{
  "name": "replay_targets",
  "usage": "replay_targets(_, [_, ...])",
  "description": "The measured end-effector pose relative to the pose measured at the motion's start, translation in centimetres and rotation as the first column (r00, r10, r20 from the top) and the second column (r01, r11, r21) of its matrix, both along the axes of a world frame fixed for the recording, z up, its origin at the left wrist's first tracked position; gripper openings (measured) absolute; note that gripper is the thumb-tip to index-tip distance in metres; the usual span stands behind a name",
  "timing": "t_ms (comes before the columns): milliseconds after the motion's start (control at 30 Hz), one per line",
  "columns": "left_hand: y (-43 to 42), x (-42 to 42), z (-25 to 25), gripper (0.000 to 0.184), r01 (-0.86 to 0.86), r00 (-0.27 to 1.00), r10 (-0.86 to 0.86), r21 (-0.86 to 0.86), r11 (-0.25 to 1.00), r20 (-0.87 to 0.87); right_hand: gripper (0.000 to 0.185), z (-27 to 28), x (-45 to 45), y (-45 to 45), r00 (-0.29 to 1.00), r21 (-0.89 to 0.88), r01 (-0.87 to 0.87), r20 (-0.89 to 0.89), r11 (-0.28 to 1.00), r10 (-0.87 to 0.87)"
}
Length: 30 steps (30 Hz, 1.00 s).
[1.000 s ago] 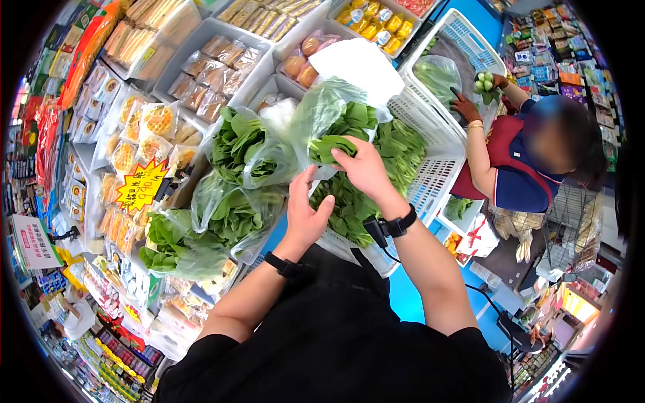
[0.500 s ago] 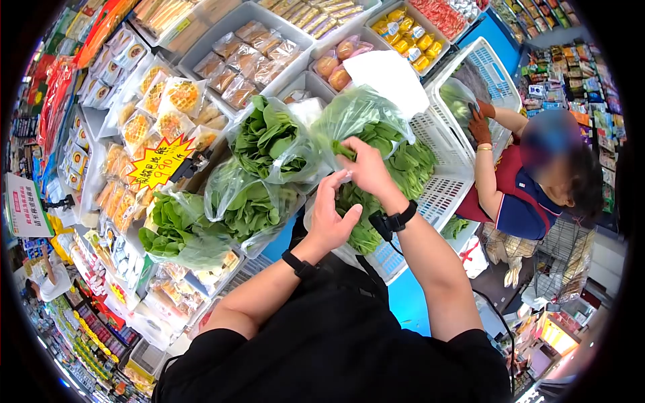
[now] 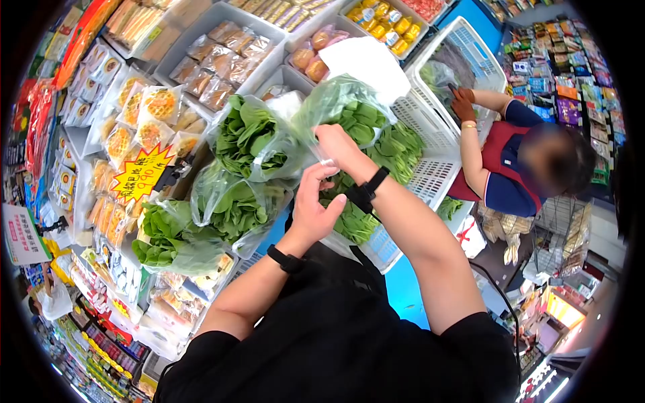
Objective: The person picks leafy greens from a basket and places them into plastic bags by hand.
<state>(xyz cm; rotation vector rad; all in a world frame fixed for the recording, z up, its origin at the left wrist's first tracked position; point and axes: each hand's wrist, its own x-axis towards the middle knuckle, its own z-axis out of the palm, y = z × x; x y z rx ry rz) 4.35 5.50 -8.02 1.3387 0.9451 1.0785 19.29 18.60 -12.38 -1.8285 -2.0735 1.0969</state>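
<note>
My right hand (image 3: 339,146) is closed at the near edge of a clear plastic bag (image 3: 336,94) with leafy greens inside; its fingertips and whatever they hold are hidden. Just below it, my left hand (image 3: 316,205) is raised with thumb and fingers apart, holding nothing. Loose greens (image 3: 400,154) lie in a white crate (image 3: 440,176) beyond and beneath my hands. To the left stand several more bagged bunches, one upper bunch (image 3: 248,138), one below it (image 3: 235,211) and one at the lower left (image 3: 161,232).
Packaged pastries (image 3: 158,104) and a yellow price sign (image 3: 142,173) are at the left. A white sheet (image 3: 366,67) lies behind the bag. At the right, a co-worker in a red apron (image 3: 496,151) reaches into another white crate (image 3: 470,40) with gloved hands.
My right hand has moved from the leaves at the bag's opening to its near left edge, and its fingers have closed. The co-worker no longer holds up a green bunch.
</note>
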Motion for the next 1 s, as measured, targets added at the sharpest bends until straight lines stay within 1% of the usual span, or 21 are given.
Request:
replay_targets(67, [0.2, 0.0, 0.3, 0.053, 0.018, 1.000, -0.018, -0.007, 1.000, -0.016, 0.025, -1.8, -0.1, 0.4, 0.999, -0.033, 0.048, 0.008, 0.998, -0.047])
replay_targets(133, [0.3, 0.1, 0.0, 0.048, 0.036, 0.998, -0.037, -0.014, 0.999, -0.052, 0.024, -6.2, 0.0, 0.9, 0.999, 0.016, -0.046, 0.005, 0.999, 0.046])
replay_targets(167, [0.4, 0.2, -0.1, 0.047, 0.037, 0.999, -0.038, -0.012, 0.999, -0.037, 0.026, -6.3, -0.3, 1.1, 1.000, 0.017, -0.016, -0.027, 1.000, 0.017])
replay_targets(233, [0.6, 0.2, -0.5, 0.046, 0.044, 0.999, -0.044, -0.055, 0.998, 0.008, 0.027, -4.1, 0.1, 0.7, 0.998, 0.005, 0.037, -0.057, 0.999, -0.036])
replay_targets(267, [0.7, 0.1, -0.4, 0.046, 0.048, 0.997, -0.042, -0.102, 0.994, 0.061, 0.031, -2.0, 0.4, 0.9, 0.998, 0.007, -0.028, -0.057, 1.000, 0.028])
replay_targets(300, [0.8, 0.0, -0.8, 0.044, -0.010, 0.998, 0.017, -0.120, 0.993, 0.059, 0.035, -0.3, 0.7, 1.1, 0.994, 0.010, -0.095, -0.058, 0.995, 0.095])
replay_targets(367, [0.8, -0.8, -1.0, 0.043, 0.023, 0.996, -0.008, -0.184, 0.983, 0.086, 0.048, 1.9, 3.2, -0.4, 0.960, 0.036, -0.041, -0.275, 0.999, 0.049])
replay_targets(400, [0.7, -1.0, -0.6, 0.042, 0.019, 0.996, -0.002, -0.203, 0.979, 0.084, 0.049, 3.1, 4.6, -1.8, 0.907, -0.092, 0.098, -0.402, 0.991, -0.127])
replay_targets(433, [0.5, -1.2, -0.7, 0.042, 0.018, 0.997, -0.001, -0.211, 0.977, 0.080, 0.040, 3.5, 6.2, -3.3, 0.848, -0.058, 0.229, -0.479, 0.972, -0.228])
replay_targets(467, [0.2, -1.5, -0.8, 0.042, 0.009, 0.998, 0.006, -0.250, 0.968, 0.061, 0.032, 3.8, 7.8, -4.9, 0.801, -0.004, 0.379, -0.499, 0.925, -0.331])
replay_targets(500, [0.0, -1.8, -0.8, 0.042, 0.001, 0.999, 0.011, -0.288, 0.958, 0.040, 0.027, 3.8, 9.5, -6.6, 0.790, 0.006, 0.498, -0.414, 0.867, -0.451])
replay_targets(533, [-0.5, -2.1, -1.1, 0.041, -0.030, 0.999, 0.040, -0.305, 0.952, 0.028, 0.019, 2.2, 11.2, -8.4, 0.758, 0.061, 0.590, -0.387, 0.805, -0.526])
replay_targets(600, [-1.5, -2.9, -2.8, 0.042, -0.036, 0.999, 0.035, -0.337, 0.941, -0.009, 0.016, -3.8, 14.4, -13.0, 0.732, -0.076, 0.643, -0.233, 0.762, -0.640])
replay_targets(667, [-2.4, -3.0, -3.5, 0.037, -0.063, 0.994, 0.022, -0.382, 0.922, -0.111, 0.020, -10.4, 14.8, -18.9, 0.780, -0.147, 0.598, -0.121, 0.788, -0.614])
replay_targets(700, [-2.7, -3.1, -3.6, 0.037, -0.060, 0.992, 0.013, -0.384, 0.921, -0.123, 0.022, -12.7, 14.3, -21.6, 0.841, -0.198, 0.513, -0.075, 0.835, -0.535])
replay_targets(767, [-3.5, -3.3, -3.8, 0.029, 0.039, 0.957, -0.174, -0.493, 0.869, -0.231, 0.022, -17.4, 13.2, -26.4, 0.910, -0.340, 0.389, -0.002, 0.856, -0.414])
replay_targets(800, [-3.7, -3.0, -3.0, 0.026, 0.060, 0.946, -0.214, -0.518, 0.853, -0.244, 0.023, -19.2, 12.7, -28.0, 0.934, -0.400, 0.341, 0.039, 0.851, -0.356])
replay_targets(833, [-4.1, -3.1, -2.7, 0.026, 0.055, 0.941, -0.219, -0.522, 0.851, -0.258, 0.023, -20.9, 12.4, -29.2, 0.933, -0.409, 0.338, 0.026, 0.848, -0.359])
replay_targets(900, [-5.1, -3.5, -2.3, 0.027, 0.140, 0.868, -0.368, -0.547, 0.826, -0.334, 0.031, -24.4, 11.7, -31.8, 0.866, -0.523, 0.484, 0.403, 0.702, -0.297])
replay_targets(967, [-6.0, -3.8, -1.9, 0.027, 0.145, 0.856, -0.398, -0.587, 0.797, -0.329, 0.032, -28.0, 12.3, -34.5, 0.871, -0.560, 0.488, 0.365, 0.670, -0.330])
replay_targets(1000, [-6.4, -4.1, -1.7, 0.026, 0.142, 0.842, -0.420, -0.613, 0.777, -0.338, 0.037, -29.3, 12.2, -35.6, 0.765, -0.502, 0.644, 0.441, 0.577, -0.470])
